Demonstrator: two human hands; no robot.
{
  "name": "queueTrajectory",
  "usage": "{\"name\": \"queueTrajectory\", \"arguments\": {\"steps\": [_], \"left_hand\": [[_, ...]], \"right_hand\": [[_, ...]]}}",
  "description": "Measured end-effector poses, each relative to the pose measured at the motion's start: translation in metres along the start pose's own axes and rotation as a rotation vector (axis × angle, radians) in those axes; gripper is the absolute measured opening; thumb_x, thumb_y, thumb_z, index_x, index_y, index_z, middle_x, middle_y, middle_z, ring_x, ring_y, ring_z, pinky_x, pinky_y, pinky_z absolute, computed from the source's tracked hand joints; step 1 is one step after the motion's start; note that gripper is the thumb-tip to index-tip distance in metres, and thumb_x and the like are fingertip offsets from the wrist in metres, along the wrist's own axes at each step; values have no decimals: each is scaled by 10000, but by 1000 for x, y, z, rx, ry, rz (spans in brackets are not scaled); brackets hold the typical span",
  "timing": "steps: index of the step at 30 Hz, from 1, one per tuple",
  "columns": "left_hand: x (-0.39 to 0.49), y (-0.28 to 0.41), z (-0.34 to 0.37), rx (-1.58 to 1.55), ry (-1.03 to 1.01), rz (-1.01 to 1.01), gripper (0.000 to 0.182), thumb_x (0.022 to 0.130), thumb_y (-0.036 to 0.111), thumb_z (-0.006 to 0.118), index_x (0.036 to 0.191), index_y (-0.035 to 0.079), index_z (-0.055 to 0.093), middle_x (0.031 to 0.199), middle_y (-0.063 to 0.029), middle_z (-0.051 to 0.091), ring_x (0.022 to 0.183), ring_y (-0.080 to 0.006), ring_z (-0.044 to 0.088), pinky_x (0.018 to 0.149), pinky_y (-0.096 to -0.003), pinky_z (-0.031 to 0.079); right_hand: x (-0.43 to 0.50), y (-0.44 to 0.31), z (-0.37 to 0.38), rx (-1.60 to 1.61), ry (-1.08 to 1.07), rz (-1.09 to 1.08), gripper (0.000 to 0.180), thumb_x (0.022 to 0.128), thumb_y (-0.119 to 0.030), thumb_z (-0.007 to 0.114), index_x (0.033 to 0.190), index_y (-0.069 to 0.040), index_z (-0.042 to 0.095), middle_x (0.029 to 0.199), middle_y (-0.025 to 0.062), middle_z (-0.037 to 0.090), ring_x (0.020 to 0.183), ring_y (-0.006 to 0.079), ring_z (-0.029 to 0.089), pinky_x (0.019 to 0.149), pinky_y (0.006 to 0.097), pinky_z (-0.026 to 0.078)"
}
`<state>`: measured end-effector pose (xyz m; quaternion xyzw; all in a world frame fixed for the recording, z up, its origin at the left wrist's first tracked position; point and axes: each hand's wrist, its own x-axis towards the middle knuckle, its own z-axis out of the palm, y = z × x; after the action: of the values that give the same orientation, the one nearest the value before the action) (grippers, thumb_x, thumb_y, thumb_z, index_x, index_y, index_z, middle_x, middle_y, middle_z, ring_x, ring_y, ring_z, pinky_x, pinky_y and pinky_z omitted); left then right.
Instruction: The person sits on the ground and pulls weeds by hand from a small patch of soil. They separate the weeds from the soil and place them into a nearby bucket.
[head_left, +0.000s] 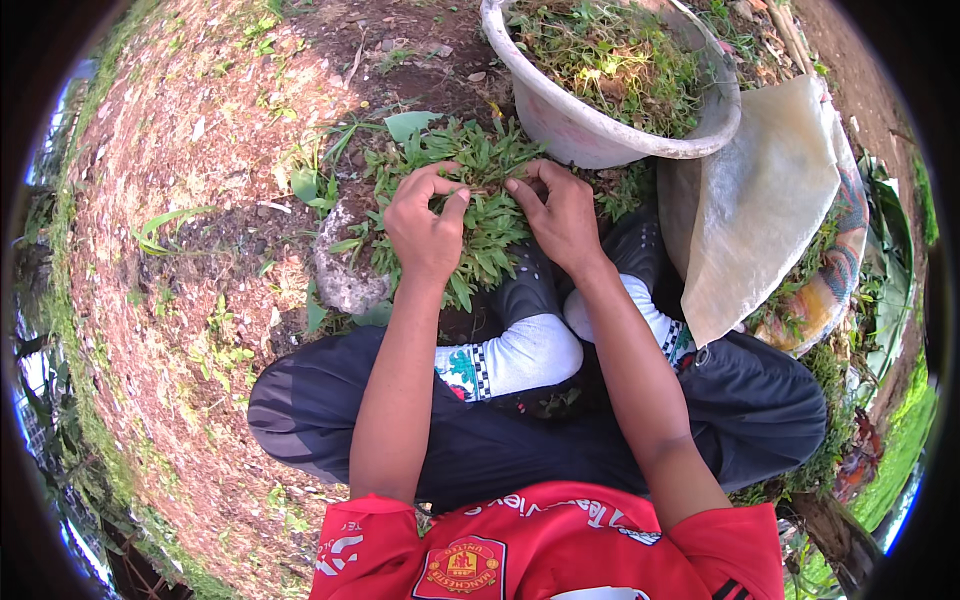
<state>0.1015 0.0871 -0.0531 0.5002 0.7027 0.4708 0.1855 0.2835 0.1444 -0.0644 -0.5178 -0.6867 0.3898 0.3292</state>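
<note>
My left hand (429, 221) is at the left side of a low clump of broad-bladed green grass (484, 225), thumb and forefinger pinched together among the blades. Across from it, my right hand (561, 214) grips the clump with thumb and bent fingers; some of its fingertips are hidden in the leaves. A short gap separates the hands, with thin stems between them. The clump grows from the soil just in front of my dark shoes (525, 281). Beyond the right hand stands a whitish, worn plastic tub (585, 139), heaped with pulled weeds (622, 71).
A pale, rough stone (349, 262) lies left of the clump. Right of my feet are a stiff, translucent beige sheet (765, 202) and a patterned cloth or sack (836, 262) with plant bits. Dry, littered soil (202, 300) spreads leftward. A wooden piece (836, 532) is at lower right.
</note>
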Motion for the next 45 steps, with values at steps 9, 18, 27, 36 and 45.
{"name": "queueTrajectory", "arguments": {"steps": [9, 18, 27, 36, 45], "left_hand": [[0, 0, -5, 19, -39, 69, 52, 809, 35, 799, 846, 25, 765, 1178, -130, 830, 1149, -344, 764, 1024, -438, 569], [1, -2, -3, -8, -11, 61, 57, 816, 30, 804, 861, 11, 774, 1177, -162, 831, 1145, -350, 772, 1031, -438, 568], [0, -3, -3, -101, 7, 35, 46, 809, 28, 795, 835, 7, 765, 1173, -171, 833, 1157, -348, 765, 1054, -430, 557], [9, 7, 4, 35, -15, -170, 210, 900, 240, 832, 975, 49, 787, 1105, -125, 795, 1060, -341, 738, 961, -447, 556], [13, 3, 10, 381, -59, 78, 281, 963, 254, 822, 1203, 109, 845, 1074, -109, 754, 1021, -343, 748, 913, -443, 561]], "right_hand": [[3, -12, 2, -74, 48, -203, 163, 880, -88, 817, 1031, -28, 818, 996, 163, 771, 890, 351, 766, 817, 455, 614], [20, -3, -4, -92, -159, -331, 208, 836, -71, 825, 1042, -67, 853, 1046, 142, 755, 933, 369, 750, 862, 483, 606], [3, -1, -9, 15, -22, -146, 148, 978, -116, 788, 1070, 0, 786, 1057, 169, 747, 1003, 386, 733, 883, 466, 568], [-4, -23, -71, 53, 48, 117, 139, 1002, -43, 739, 1125, 8, 780, 941, 168, 824, 827, 248, 815, 783, 393, 624], [4, -33, -10, -21, -1, -148, 328, 945, -112, 807, 1260, -28, 780, 1185, 227, 758, 1049, 400, 751, 923, 474, 600]]}}
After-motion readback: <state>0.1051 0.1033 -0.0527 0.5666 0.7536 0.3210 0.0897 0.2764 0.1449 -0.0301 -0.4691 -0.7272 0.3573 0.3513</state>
